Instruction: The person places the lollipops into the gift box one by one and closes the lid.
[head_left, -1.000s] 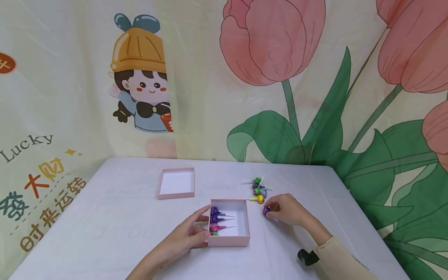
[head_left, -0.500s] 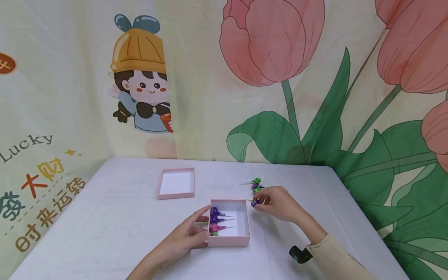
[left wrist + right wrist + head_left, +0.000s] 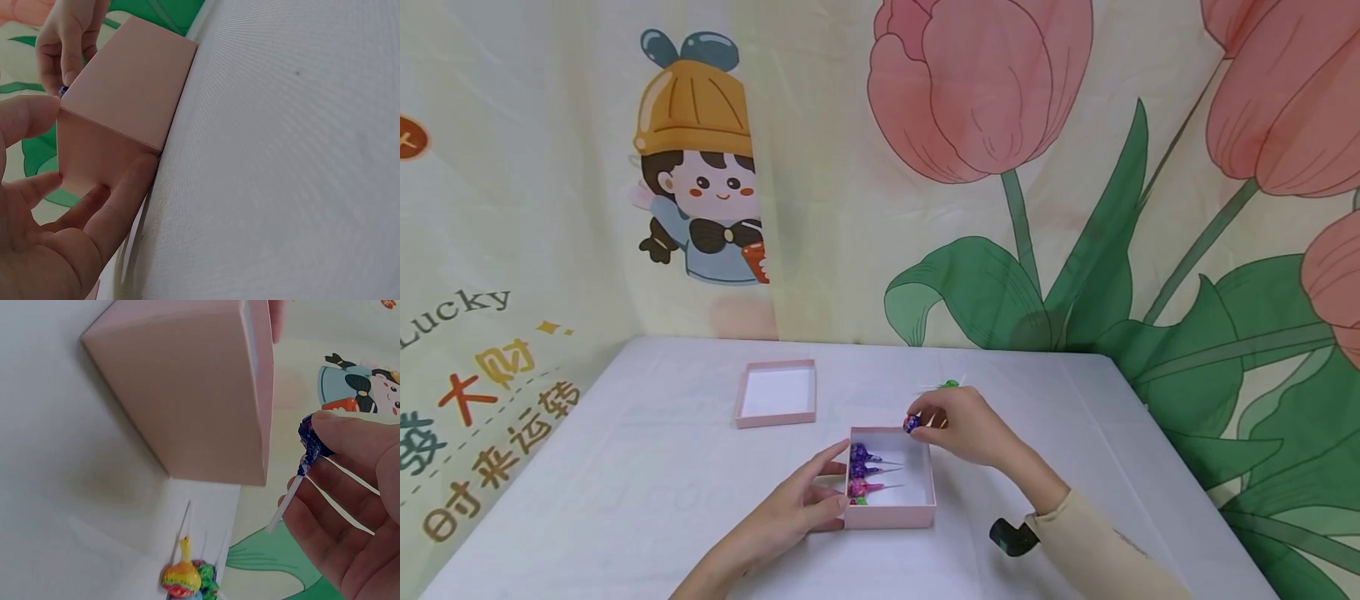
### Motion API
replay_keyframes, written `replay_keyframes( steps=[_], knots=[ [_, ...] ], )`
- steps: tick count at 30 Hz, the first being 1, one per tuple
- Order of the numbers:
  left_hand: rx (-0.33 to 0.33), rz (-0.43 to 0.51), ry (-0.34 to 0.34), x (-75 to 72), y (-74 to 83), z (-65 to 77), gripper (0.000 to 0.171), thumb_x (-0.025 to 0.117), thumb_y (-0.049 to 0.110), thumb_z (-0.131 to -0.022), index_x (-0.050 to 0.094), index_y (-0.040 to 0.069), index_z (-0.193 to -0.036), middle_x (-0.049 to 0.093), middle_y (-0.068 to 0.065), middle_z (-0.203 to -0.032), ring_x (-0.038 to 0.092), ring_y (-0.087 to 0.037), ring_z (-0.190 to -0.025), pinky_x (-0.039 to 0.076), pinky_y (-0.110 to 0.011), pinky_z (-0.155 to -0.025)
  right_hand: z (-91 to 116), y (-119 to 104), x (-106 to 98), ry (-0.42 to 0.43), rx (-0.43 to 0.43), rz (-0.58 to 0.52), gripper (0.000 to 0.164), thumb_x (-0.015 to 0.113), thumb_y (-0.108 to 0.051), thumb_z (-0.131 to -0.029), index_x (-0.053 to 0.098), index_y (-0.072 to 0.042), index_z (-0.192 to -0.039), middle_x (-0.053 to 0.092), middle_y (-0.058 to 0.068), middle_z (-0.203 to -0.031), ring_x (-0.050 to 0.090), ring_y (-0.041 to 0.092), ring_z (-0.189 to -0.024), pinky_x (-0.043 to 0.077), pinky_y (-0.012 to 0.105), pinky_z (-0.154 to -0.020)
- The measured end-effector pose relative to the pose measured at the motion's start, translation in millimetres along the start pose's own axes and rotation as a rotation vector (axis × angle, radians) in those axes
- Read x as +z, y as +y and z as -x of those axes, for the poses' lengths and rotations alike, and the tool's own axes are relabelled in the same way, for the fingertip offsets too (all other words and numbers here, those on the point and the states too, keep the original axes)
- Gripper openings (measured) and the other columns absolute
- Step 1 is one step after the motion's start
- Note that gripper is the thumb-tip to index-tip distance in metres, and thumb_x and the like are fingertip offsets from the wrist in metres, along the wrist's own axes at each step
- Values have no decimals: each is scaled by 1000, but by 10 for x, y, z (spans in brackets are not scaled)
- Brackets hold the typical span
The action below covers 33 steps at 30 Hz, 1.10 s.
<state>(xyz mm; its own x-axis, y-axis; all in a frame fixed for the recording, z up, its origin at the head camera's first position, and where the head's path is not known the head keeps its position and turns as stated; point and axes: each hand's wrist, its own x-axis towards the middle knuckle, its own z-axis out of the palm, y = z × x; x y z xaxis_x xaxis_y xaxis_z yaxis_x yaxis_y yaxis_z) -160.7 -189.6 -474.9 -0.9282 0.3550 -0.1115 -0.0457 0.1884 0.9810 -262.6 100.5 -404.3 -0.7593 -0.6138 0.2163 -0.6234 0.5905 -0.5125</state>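
My right hand [image 3: 966, 425] pinches a lollipop [image 3: 912, 423] in a dark blue-purple wrapper between thumb and fingers, over the far right corner of a pink box [image 3: 890, 517]. In the right wrist view the lollipop's white stick [image 3: 286, 503] points down, away from the thumb. My left hand [image 3: 790, 504] touches the box's left wall with spread fingers, its thumb at the near corner. Along that wall, inside the box, lies a column of purple, pink and green lollipops [image 3: 860, 469] with sticks towards the right. The left hand partly covers the nearest one.
A shallow pink lid [image 3: 777, 419] lies inside up at the back left. Behind my right hand is a loose pile, with a green lollipop [image 3: 950, 384] showing; the right wrist view shows a yellow lollipop [image 3: 182, 578] there. A patterned cloth hangs behind the table.
My right hand has carried its lollipop leftwards and away from me, from right of the box to above its far right corner. The left hand and box have stayed put.
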Motion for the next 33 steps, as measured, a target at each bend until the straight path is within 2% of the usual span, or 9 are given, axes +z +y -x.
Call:
replay_keyframes(
  steps=[6,13,21,27,33],
  knots=[
    [2,20,-14,-5,-7,-6,79,69,21,-105,25,20,-170,36,-28,-160,58,-29,-122,64,-42,-96,-83,-98,107,-5,-17,-15,19,85,-15,-92,80,-16,-110,73,-11,-88,64,5,-78,57,23,-67],
    [-3,5,-13,-4,1,0,78,69,23,-105,25,21,-170,37,-27,-160,59,-29,-122,64,-43,-96,-137,-150,245,-57,-4,-23,20,85,-20,-94,80,-19,-113,70,-15,-88,62,5,-79,57,21,-70],
    [11,19,-17,-11,-8,-8,78,69,23,-105,25,21,-170,37,-28,-160,59,-29,-122,64,-43,-95,-191,-203,321,-56,-33,-40,20,85,-20,-94,80,-16,-113,72,-12,-90,63,3,-79,57,20,-70],
    [20,31,-25,-12,-13,-10,78,69,21,-105,25,20,-170,34,-29,-161,59,-30,-123,64,-42,-95,-205,-181,440,-64,-5,-44,21,85,-19,-93,80,-14,-113,74,-10,-90,62,3,-77,56,19,-70],
    [19,43,-31,-11,-9,-13,79,69,21,-105,24,20,-170,34,-29,-161,59,-30,-123,64,-43,-95,-195,-161,521,-72,15,-12,21,84,-20,-94,80,-13,-114,71,-13,-87,60,2,-76,55,18,-69]
  ],
)
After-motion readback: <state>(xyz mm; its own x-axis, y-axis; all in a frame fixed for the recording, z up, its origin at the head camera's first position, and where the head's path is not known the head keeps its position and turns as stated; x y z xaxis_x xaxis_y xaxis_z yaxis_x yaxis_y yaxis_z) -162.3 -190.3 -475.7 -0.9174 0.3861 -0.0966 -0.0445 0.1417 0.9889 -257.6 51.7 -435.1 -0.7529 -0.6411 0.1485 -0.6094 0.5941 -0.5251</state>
